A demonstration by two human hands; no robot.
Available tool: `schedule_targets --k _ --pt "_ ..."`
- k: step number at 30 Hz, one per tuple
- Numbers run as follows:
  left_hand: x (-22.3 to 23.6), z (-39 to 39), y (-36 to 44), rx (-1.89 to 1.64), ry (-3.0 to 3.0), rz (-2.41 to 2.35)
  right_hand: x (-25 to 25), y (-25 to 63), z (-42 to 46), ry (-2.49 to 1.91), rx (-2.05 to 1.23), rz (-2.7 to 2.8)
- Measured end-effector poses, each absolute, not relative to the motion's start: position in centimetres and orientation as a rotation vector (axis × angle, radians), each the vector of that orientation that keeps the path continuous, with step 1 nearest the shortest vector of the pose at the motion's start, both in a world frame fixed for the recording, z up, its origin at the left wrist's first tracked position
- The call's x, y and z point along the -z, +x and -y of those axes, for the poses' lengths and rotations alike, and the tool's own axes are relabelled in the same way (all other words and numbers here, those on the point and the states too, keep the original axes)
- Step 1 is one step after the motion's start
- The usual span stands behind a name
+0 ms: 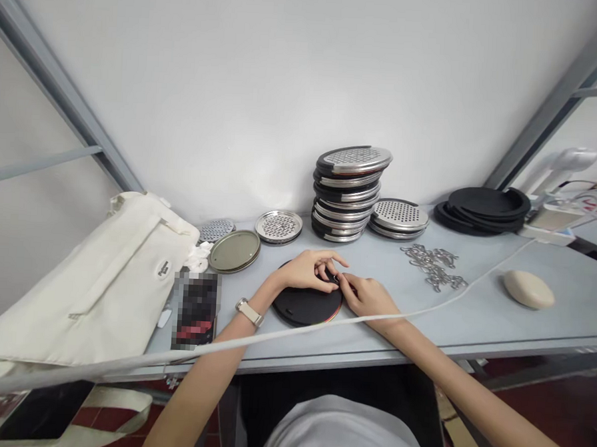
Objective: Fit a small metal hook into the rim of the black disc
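A black round disc [308, 309] lies flat on the table in front of me, with a thin red and yellow line along its right edge. My left hand [306, 270] reaches over its far part, index finger stretched out, the thumb and other fingers curled at the rim. At the disc's right rim my right hand [369, 296] is closed in a pinch against the left fingertips. A small shiny bit shows between the fingers, too small to name. Several wire-like metal clips [434, 264] lie in a loose pile to the right.
Behind the disc stands a tall stack of grater discs in black holders [347, 196]. Perforated metal discs [278, 226], an olive lid [235, 250] and black holders [484, 210] lie around. A white cable [272, 337] crosses before my arms. A white bag [110, 280] sits left, a beige oval object [529, 289] right.
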State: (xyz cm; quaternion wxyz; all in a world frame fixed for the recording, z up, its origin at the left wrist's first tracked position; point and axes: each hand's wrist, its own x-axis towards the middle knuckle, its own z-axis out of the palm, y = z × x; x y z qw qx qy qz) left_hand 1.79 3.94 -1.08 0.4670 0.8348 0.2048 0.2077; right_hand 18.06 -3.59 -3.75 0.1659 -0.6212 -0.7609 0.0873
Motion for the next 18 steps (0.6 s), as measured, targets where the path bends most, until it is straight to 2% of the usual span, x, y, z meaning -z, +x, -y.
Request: schedule_targets --k 18 --pt "1.47 -4.32 1.79 -0.503 2.029 -0.499 4.34 18.08 3.73 -1.785 -0.102 2.215"
